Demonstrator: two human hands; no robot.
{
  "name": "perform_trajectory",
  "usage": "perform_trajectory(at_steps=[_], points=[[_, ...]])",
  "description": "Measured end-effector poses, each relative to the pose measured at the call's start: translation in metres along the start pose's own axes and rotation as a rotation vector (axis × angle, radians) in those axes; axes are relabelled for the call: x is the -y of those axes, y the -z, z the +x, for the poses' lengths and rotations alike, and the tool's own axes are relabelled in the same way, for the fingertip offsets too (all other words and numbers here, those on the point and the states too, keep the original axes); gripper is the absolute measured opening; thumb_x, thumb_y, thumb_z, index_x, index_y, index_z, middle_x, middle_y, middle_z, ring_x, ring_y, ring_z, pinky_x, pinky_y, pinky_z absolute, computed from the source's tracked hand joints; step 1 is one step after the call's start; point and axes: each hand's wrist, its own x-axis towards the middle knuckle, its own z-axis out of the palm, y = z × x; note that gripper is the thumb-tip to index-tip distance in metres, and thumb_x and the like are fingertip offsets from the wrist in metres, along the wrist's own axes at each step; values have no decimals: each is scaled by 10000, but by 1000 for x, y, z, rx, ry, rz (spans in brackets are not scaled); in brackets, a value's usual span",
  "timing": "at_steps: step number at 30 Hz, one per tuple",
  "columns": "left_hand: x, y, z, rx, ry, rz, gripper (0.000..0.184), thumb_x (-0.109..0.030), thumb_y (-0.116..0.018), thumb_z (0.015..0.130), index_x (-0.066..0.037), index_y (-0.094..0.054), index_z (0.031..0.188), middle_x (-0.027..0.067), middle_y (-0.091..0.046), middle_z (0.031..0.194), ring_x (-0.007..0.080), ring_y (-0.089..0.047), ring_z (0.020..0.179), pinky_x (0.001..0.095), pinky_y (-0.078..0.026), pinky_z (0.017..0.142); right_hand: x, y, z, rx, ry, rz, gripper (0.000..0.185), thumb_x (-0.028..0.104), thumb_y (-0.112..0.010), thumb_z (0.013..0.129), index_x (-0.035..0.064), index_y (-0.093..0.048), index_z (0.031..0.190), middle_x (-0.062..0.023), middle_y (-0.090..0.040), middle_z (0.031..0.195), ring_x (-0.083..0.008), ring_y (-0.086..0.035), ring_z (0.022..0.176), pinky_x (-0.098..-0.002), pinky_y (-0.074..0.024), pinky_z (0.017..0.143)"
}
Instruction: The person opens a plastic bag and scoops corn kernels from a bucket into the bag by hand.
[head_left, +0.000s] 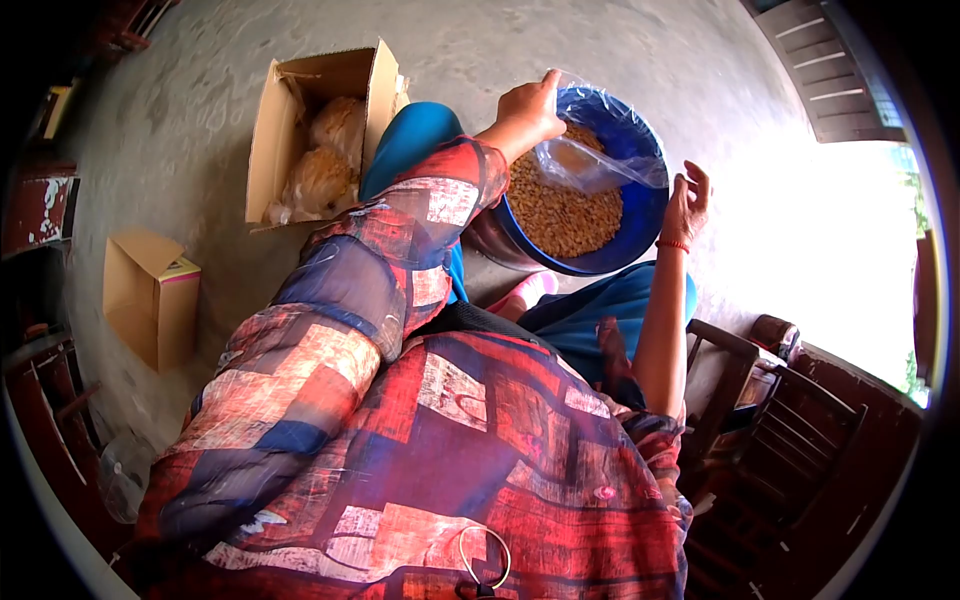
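Observation:
A blue bucket [652, 215] stands between my knees, holding many small golden-brown pieces [570, 215] that look like dry snack or grain. Across its mouth stretches a clear plastic bag [610, 172], its see-through film crumpled. My left hand [530, 112] is at the bucket's far left rim, thumb and fingers pinching the bag's edge. On the other side, my right hand [687, 205], with a red bracelet at the wrist, is just beyond the right rim. Its fingers are curled at the bag's right end; the exact grip is partly hidden.
To the left, an open cardboard box [262, 150] holds filled clear bags [325, 175] of brown pieces. A smaller open carton [150, 300] sits further left on the concrete floor [450, 50]. Wooden chairs [800, 430] stand at the lower right, near a bright doorway [850, 250].

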Motion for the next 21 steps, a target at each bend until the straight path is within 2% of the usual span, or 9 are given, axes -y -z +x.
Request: perform_trajectory(at_steps=[3,5,7,8,10,11,13,15,21], points=[[0,-1,-1,-7,8,7,680,-230,-616,615,-162,-360,1241,135,-610,920,303,-591,851,386,-479,719,28,7,1,33,77,-84,179,38,-558,747,103,-637,893,-31,-586,827,-120,-552,687,-258,-446,674],[2,-3,1,-3,-3,18,663,-223,-606,618,-164,-372,1235,135,-611,920,304,-590,854,384,-478,723,47,6,-1,490,63,24,144,45,-575,743,81,-642,865,-38,-612,771,-141,-570,645,-266,-455,639],[4,-5,2,-13,-13,10,663,-223,-604,616,-165,-371,1234,135,-612,920,305,-590,856,384,-478,725,38,-7,-5,889,184,-102,144,154,-587,762,47,-639,844,-115,-622,728,-220,-603,668,-299,-461,634],[4,-4,1,-24,-22,7,663,-222,-603,614,-166,-371,1233,136,-612,920,306,-589,859,385,-478,726,45,-9,-8,1105,206,-241,199,218,-596,741,42,-633,825,-148,-616,751,-263,-605,702,-327,-461,650],[2,-2,1,-19,0,6,664,-224,-604,611,-167,-372,1231,136,-612,919,307,-589,863,386,-478,728,22,-31,-15,1324,318,-544,232,215,-580,671,49,-636,822,-162,-619,853,-316,-593,802,-373,-466,711],[0,-2,0,-7,19,6,665,-226,-605,609,-167,-373,1229,136,-612,918,308,-588,866,388,-478,729,17,-37,-19,1325,319,-545,232,215,-580,671,49,-636,822,-162,-619,853,-316,-593,802,-373,-466,711],[-2,2,-1,-5,24,-1,668,-228,-606,606,-167,-372,1229,137,-612,919,309,-588,867,389,-478,729,3,-50,-27,1219,273,-808,230,206,-566,684,37,-635,825,-174,-620,853,-306,-594,817,-376,-458,754],[-2,1,-2,-1,31,-11,671,-230,-607,604,-167,-370,1229,138,-612,920,311,-588,868,390,-479,730,-12,-65,-29,1250,158,-928,280,207,-544,689,51,-633,904,-187,-603,950,-298,-578,905,-369,-441,817],[0,-1,0,-5,9,-13,681,-232,-603,599,-171,-371,1236,135,-612,920,314,-590,857,390,-480,731,2,-85,-47,1606,136,-1070,354,267,-532,725,51,-599,998,-170,-575,1040,-297,-549,972,-359,-415,863]])
